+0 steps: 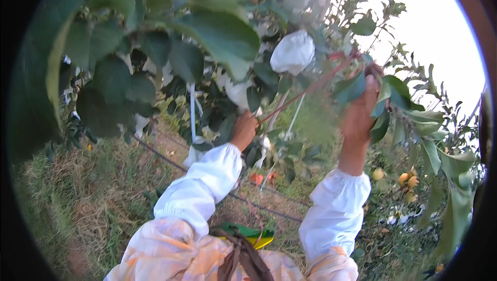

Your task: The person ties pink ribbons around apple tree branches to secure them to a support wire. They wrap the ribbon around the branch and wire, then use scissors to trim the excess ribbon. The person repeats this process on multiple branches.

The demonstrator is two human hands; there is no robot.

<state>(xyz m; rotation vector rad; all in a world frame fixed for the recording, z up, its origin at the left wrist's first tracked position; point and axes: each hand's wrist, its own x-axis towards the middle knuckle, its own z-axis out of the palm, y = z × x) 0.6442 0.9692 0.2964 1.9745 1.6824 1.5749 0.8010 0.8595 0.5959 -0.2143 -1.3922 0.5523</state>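
Observation:
My left hand [244,130] is closed at the lower end of a thin reddish strand [310,88]; blur hides whether it is a cord or a bare twig. The strand slants up to the right, toward my raised right hand [361,107]. That hand is closed around a leafy branch [374,67], its fingers partly behind leaves. Broad green leaves [424,125] hang from the branch to the right. Just above my left hand hangs a white fruit bag [238,93]; another puffed white bag [293,52] is higher, between the hands.
Large blurred leaves [217,37] fill the upper left, close by. A dark hose or wire [165,155] crosses low above the dry grass [93,198]. Yellowish fruits [408,178] hang at right. A green and yellow object [253,234] lies against my front. Pale straps [193,112] hang among foliage.

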